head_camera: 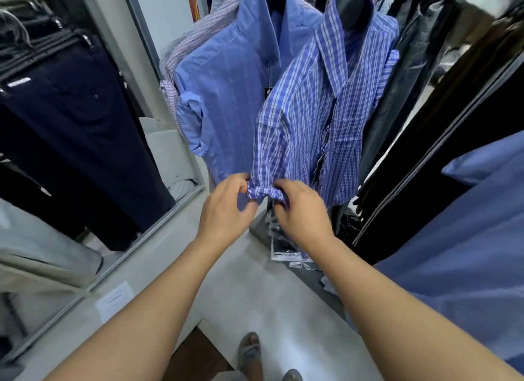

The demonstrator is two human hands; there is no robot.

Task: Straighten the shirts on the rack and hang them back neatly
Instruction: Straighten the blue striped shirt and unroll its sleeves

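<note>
Blue-and-white plaid shirt [306, 119], cuff pinched by curled fingers of left hand [226, 207] and right hand [300, 210].
Black hang tag [268, 92], white wall notice [114, 298] near left: writing unreadable.

left hand [226, 207], right hand [300, 210], pinching plaid shirt [306, 119] cuff

I see soft matt cloth on the plaid shirt [306, 119] and blue shirt [226, 91], dull metal on the mirror frame [170, 213], glossy crinkled plastic bags [283, 250], and a smooth floor [269, 301].
</note>
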